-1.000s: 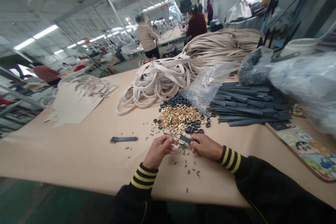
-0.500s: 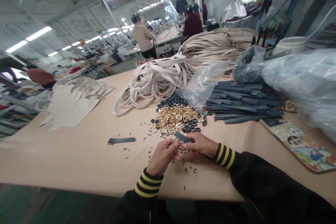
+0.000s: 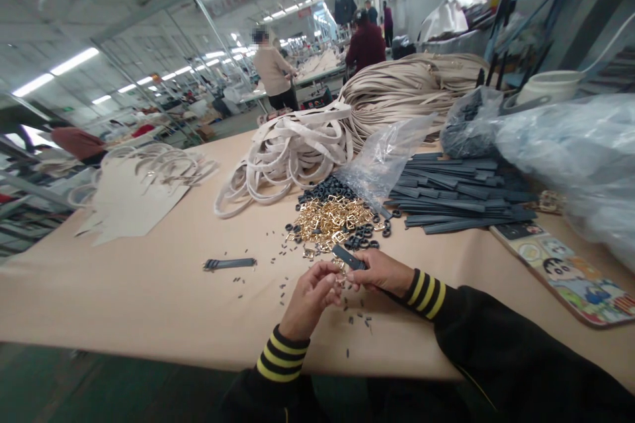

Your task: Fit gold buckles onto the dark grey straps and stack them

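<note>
My right hand (image 3: 385, 272) is closed round a dark blue-grey strap (image 3: 348, 257), whose end points up and left. My left hand (image 3: 312, 294) meets it at the fingertips, pinching a small gold buckle (image 3: 340, 266) that the fingers partly cover. Just beyond both hands lies a heap of gold buckles (image 3: 330, 219), with black strap loops (image 3: 364, 235) along its right side and back. To the left, a strap piece with a buckle and loops on it (image 3: 231, 264) rests on the table. Tiny dark bits are scattered around my hands.
Dark strap strips (image 3: 456, 195) are stacked at the right, near clear plastic bags (image 3: 570, 152). A cartoon-printed board (image 3: 570, 271) lies at the right edge. Beige straps (image 3: 297, 149) are piled behind, and flat beige pieces (image 3: 139, 205) lie far left. Other people stand in the background.
The strap end in my right hand has tilted, showing more of its flat face. My left fingers have shifted slightly at the buckle. The things on the table look unchanged.
</note>
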The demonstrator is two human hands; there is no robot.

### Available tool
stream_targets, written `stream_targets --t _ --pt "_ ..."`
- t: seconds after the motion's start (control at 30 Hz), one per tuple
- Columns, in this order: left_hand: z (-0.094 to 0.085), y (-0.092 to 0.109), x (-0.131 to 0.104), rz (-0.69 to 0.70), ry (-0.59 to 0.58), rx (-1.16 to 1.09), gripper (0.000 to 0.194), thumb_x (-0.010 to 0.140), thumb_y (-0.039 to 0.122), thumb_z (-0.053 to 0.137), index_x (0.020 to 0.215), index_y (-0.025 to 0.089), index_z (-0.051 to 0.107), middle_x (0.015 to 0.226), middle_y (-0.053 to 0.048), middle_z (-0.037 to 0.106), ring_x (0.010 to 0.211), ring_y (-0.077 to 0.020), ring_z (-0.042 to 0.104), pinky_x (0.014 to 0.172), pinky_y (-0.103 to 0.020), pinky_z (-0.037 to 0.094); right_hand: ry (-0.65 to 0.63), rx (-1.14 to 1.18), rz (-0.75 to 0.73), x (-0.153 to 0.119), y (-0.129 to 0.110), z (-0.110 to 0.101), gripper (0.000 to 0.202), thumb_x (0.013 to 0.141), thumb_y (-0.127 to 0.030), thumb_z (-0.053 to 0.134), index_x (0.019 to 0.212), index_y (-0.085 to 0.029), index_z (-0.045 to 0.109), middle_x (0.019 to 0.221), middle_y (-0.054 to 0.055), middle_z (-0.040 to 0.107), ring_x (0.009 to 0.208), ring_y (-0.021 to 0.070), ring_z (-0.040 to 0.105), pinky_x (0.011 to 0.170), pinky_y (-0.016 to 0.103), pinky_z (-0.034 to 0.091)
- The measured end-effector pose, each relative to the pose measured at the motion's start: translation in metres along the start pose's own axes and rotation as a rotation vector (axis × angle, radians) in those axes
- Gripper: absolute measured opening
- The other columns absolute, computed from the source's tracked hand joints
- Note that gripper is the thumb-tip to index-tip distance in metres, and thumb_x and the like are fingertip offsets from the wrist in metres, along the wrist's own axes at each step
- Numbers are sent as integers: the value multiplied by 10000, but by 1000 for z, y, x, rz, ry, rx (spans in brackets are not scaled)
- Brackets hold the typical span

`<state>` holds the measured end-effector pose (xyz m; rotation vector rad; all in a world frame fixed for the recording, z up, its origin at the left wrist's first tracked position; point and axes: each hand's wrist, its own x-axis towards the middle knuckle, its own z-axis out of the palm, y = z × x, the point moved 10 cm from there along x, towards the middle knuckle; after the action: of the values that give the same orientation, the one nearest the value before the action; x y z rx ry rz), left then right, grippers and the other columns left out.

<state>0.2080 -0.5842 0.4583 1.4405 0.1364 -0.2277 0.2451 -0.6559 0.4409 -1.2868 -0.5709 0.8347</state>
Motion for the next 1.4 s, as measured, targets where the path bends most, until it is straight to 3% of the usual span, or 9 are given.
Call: stream_targets --t 0.17,0.33,0.43,0.53,0.63,0.73,0.93,1.23,1.4 --pt "-9 -3 2 33 95 55 231 720 299 610 861 155 496 666 25 540 549 -65 498 505 -177 431 77 -223 -93 0 -7 -4 109 714 -235 561 717 -130 533 590 -25 565 519 86 486 500 176 368" --pt "-16 5 4 74 184 159 241 701 303 621 848 136 528 699 13 562 545 -66 502 516 -185 442 95 -287 -138 -2 -14 -3 85 728 -213 540 701 -136 516 620 -22 564 575 96 507 565 190 395" --pt "-17 14 1 86 197 224 206 711 303 609 796 126 548 676 11 555 549 -71 500 514 -187 450 123 -236 -67 -1 -8 -6 151 757 -258 521 841 -140 478 635 -21 572 486 72 476 470 171 376" --pt "-12 24 -4 97 177 299 185 730 295 592 805 130 552 667 13 553 546 -72 505 528 -195 463 146 -140 50 -1 5 -9 122 822 -253 379 890 -154 403 638 -23 569 344 43 370 329 149 279" --pt "-10 30 -6 92 171 328 178 732 288 591 798 126 559 668 12 550 548 -72 511 537 -195 472 78 -123 43 -1 3 -1 85 815 -210 361 832 -154 424 687 -8 580 340 30 367 308 135 254" --pt "-20 32 -5 95 230 249 189 710 277 618 791 120 554 637 20 531 553 -73 508 529 -190 477 -8 -112 3 -3 -3 7 105 806 -222 414 854 -146 469 734 4 595 359 22 389 323 126 266" --pt "-36 17 -5 21 262 -103 207 684 236 656 794 112 531 604 30 512 511 -35 474 470 -117 426 -121 -20 -30 -5 -5 16 151 804 -279 475 856 -141 508 730 10 606 377 18 409 350 122 286" --pt "-2 -14 -6 -186 18 -510 259 607 184 730 722 112 509 578 25 500 479 -8 448 430 -63 383 -210 -12 -44 -8 -9 24 219 790 -342 517 850 -132 524 725 12 590 391 23 429 358 131 308" --pt "5 -28 -1 -140 75 -426 297 605 222 729 752 109 498 578 7 539 495 -39 499 455 -96 414 -116 -69 -51 -6 -8 19 138 782 -275 507 776 -144 466 696 5 592 378 28 406 339 133 285"
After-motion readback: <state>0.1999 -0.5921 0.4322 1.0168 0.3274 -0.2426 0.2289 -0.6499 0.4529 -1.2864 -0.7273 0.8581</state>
